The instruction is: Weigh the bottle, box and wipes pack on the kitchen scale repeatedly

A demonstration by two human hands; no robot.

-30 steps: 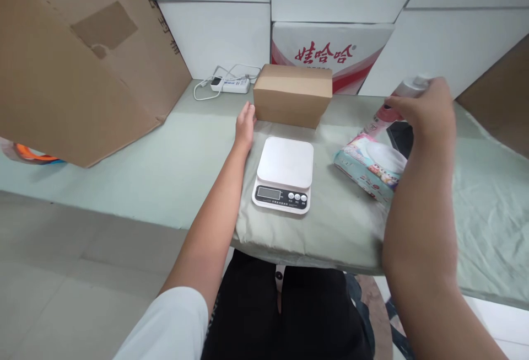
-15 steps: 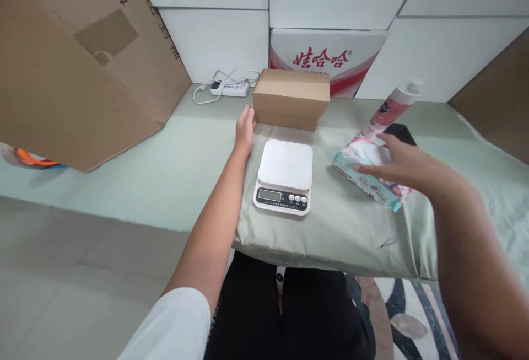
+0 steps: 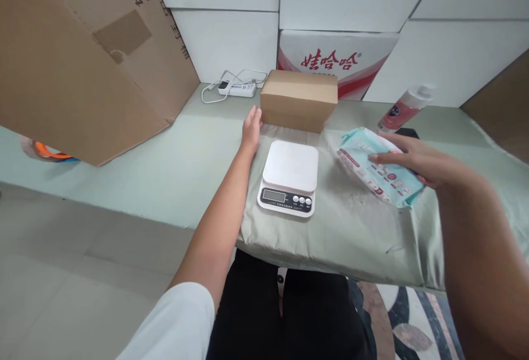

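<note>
My right hand (image 3: 417, 159) grips a soft teal pack of wet wipes (image 3: 372, 175) from its right side, thumb laid over the near face. The pack is tilted, with its printed side towards me. At the left end of a small brown cardboard box (image 3: 298, 101) rests my left hand (image 3: 251, 125), fingers stretched out against the box or just beside it. Between my arms a white kitchen scale (image 3: 290, 167) lies on the cloth-covered table; its display looks blank. Just behind the pack leans or stands a pink-labelled bottle with a white cap (image 3: 405, 109).
A large cardboard carton (image 3: 99, 73) takes up the far left. White boxes, one with red lettering (image 3: 330, 59), are stacked along the back. A power strip with a white cable (image 3: 237, 89) lies behind my left hand. A dark object (image 3: 409, 133) sits beside the bottle.
My right hand has closed on the pack of wet wipes and tipped it up, so its side face now shows. My left hand stays by the box. The view has shifted slightly.
</note>
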